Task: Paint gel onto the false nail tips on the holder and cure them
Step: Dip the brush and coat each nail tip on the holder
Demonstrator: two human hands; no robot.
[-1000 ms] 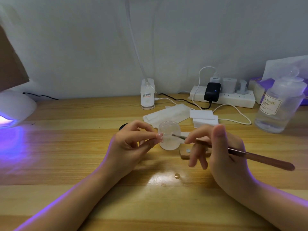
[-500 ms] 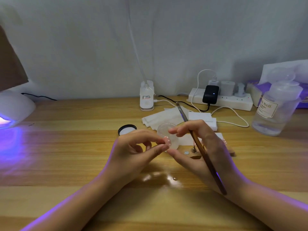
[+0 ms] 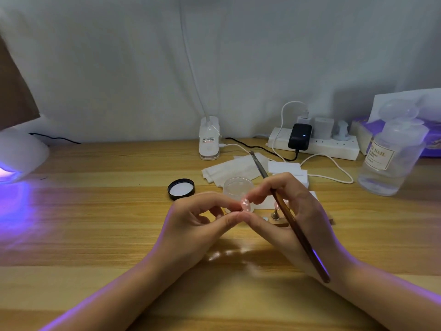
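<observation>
Wooden desk (image 3: 95, 211): clear bottle (image 3: 391, 163) label reads "NAIL".

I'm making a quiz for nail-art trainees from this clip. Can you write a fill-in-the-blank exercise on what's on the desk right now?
1. The brush is held in the ____ hand.
2. The black lid lies to the ____ of the clear jar.
3. The nail lamp glows ____.
4. The power strip lies against the ____.

Missing words: right; left; purple; wall
</observation>
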